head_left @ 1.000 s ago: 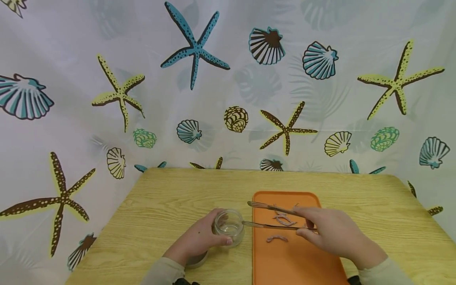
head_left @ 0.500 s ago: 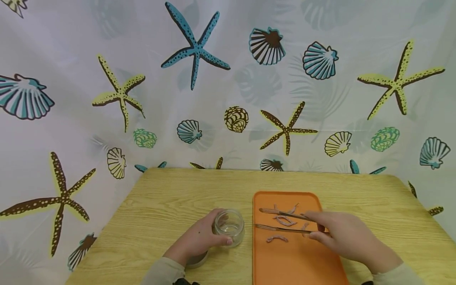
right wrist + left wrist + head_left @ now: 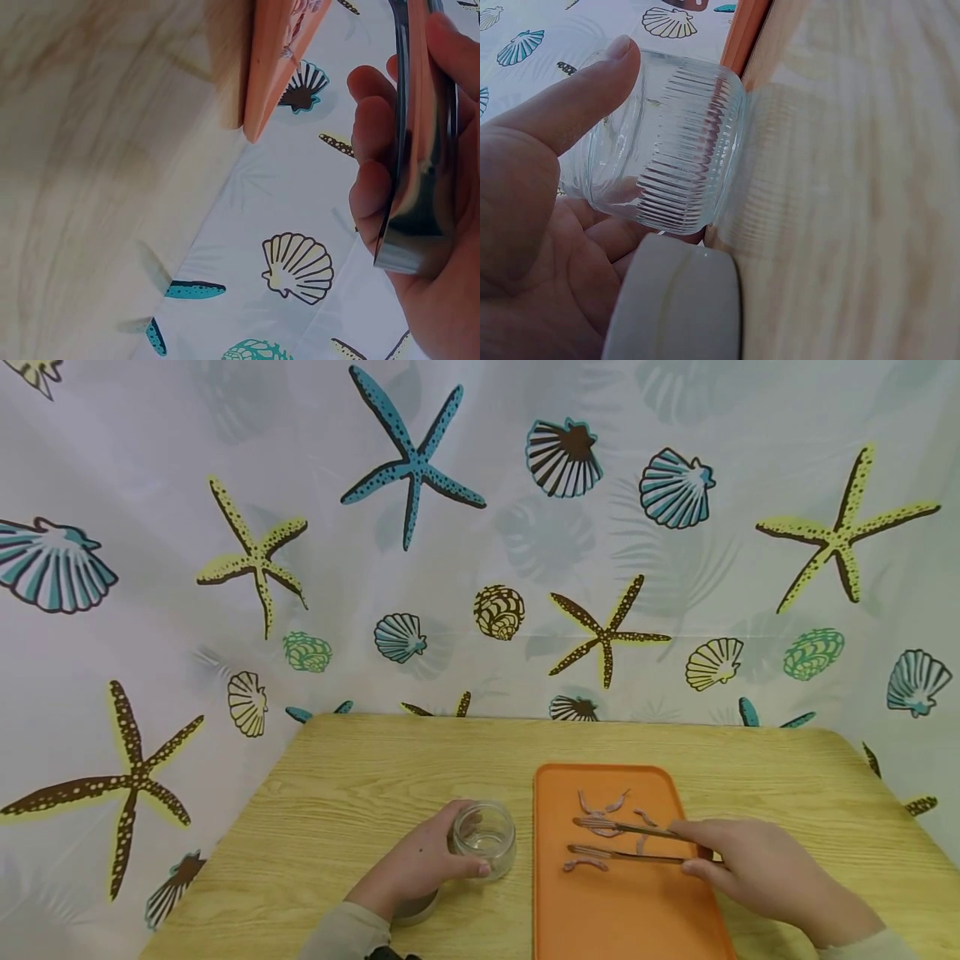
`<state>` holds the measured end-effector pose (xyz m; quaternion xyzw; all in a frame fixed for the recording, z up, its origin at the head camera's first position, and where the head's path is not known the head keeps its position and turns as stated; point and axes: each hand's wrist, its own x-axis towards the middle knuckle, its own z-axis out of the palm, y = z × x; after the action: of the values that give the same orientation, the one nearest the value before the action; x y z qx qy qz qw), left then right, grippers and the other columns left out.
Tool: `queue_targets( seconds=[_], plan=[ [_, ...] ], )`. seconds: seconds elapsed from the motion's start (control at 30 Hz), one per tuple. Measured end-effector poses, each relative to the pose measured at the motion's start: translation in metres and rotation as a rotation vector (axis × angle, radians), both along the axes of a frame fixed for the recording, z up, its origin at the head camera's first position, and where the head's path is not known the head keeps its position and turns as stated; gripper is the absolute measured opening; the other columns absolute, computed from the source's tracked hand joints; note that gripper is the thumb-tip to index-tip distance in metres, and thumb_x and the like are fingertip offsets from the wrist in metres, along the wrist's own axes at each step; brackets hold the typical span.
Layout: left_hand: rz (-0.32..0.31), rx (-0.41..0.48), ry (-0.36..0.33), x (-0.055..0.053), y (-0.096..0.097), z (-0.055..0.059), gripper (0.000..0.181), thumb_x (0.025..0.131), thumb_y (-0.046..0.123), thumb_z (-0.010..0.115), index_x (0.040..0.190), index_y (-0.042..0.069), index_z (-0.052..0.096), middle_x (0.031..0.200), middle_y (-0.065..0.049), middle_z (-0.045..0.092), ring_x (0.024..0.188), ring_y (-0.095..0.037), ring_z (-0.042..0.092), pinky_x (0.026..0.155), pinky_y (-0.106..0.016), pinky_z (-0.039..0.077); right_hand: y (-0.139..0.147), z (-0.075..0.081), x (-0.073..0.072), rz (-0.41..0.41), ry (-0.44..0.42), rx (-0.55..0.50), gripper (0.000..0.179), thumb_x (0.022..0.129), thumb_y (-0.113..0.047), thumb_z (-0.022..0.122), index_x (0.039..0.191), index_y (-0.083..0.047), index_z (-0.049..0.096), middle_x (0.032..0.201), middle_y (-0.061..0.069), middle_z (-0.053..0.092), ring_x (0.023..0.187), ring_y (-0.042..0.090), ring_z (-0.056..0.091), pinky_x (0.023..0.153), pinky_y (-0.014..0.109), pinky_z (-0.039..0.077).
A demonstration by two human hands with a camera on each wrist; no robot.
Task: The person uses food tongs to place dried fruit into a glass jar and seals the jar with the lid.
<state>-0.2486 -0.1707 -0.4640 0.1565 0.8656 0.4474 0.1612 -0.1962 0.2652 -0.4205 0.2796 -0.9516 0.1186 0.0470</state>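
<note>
My left hand holds a clear glass jar, thumb on the near side of its rim. Ribbed glass covers the lower jar in the left wrist view, and its base stands on the table. My right hand grips metal tongs, fingers on one arm and thumb on the other. The tongs' arms are spread apart, their ends above an orange tray. Several thin, pinkish-brown curled strips lie on the tray, some partly behind the tongs; their kind is unclear.
A round grey lid-like piece lies on the table, partly hidden under my left wrist; the left wrist view shows its pale side. The wood-grain table ends at a curtain printed with starfish and shells.
My right hand has moved right and toward me, carrying the tongs from beside the jar's rim to over the strips. The left hand and jar have stayed put.
</note>
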Motion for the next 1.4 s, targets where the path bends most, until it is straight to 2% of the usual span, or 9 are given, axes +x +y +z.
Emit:
queue_targets(
  seconds=[0.43, 1.0, 1.2, 1.27, 1.4],
  plan=[
    [-0.015, 0.020, -0.001, -0.001, 0.000, -0.002, 0.095, 0.080, 0.048, 0.085, 0.155, 0.016, 0.037, 0.147, -0.008, 0.052, 0.133, -0.030, 0.048, 0.107, -0.058, 0.037, 0.007, -0.009, 0.002, 0.006, -0.045, -0.002, 0.035, 0.095, -0.041, 0.071, 0.126, -0.026, 0.070, 0.079, -0.028, 0.050, 0.062, -0.003, 0.042, 0.055, 0.025, 0.038],
    [0.002, 0.000, 0.004, 0.000, 0.000, -0.001, 0.097, 0.080, 0.049, 0.085, 0.157, 0.016, 0.035, 0.148, -0.010, 0.049, 0.133, -0.031, 0.047, 0.106, -0.059, 0.037, 0.010, -0.013, 0.001, -0.006, -0.089, 0.047, 0.036, 0.095, -0.046, 0.068, 0.126, -0.028, 0.071, 0.083, -0.027, 0.053, 0.070, -0.002, 0.047, 0.061, 0.030, 0.045],
    [-0.004, 0.009, -0.002, -0.001, 0.001, 0.001, 0.095, 0.080, 0.048, 0.086, 0.155, 0.017, 0.037, 0.147, -0.008, 0.052, 0.133, -0.030, 0.048, 0.107, -0.058, 0.036, 0.011, -0.014, 0.001, -0.024, -0.101, 0.050, 0.039, 0.095, -0.051, 0.065, 0.127, -0.028, 0.071, 0.103, -0.017, 0.069, 0.087, 0.003, 0.063, 0.071, 0.037, 0.054],
    [-0.003, 0.006, -0.001, -0.002, 0.001, 0.001, 0.094, 0.080, 0.048, 0.086, 0.155, 0.017, 0.038, 0.146, -0.007, 0.052, 0.133, -0.030, 0.048, 0.107, -0.058, 0.036, 0.011, -0.014, 0.001, -0.024, -0.097, 0.049, 0.040, 0.096, -0.051, 0.065, 0.127, -0.027, 0.072, 0.110, -0.012, 0.072, 0.095, 0.009, 0.067, 0.075, 0.040, 0.056],
    [0.002, 0.007, -0.014, -0.002, 0.000, 0.000, 0.096, 0.079, 0.048, 0.086, 0.156, 0.016, 0.036, 0.147, -0.008, 0.052, 0.133, -0.030, 0.048, 0.107, -0.058, 0.037, 0.011, -0.015, 0.001, -0.018, -0.088, 0.052, 0.037, 0.096, -0.045, 0.067, 0.127, -0.025, 0.073, 0.114, -0.009, 0.073, 0.100, 0.016, 0.069, 0.079, 0.042, 0.057]
  ],
)
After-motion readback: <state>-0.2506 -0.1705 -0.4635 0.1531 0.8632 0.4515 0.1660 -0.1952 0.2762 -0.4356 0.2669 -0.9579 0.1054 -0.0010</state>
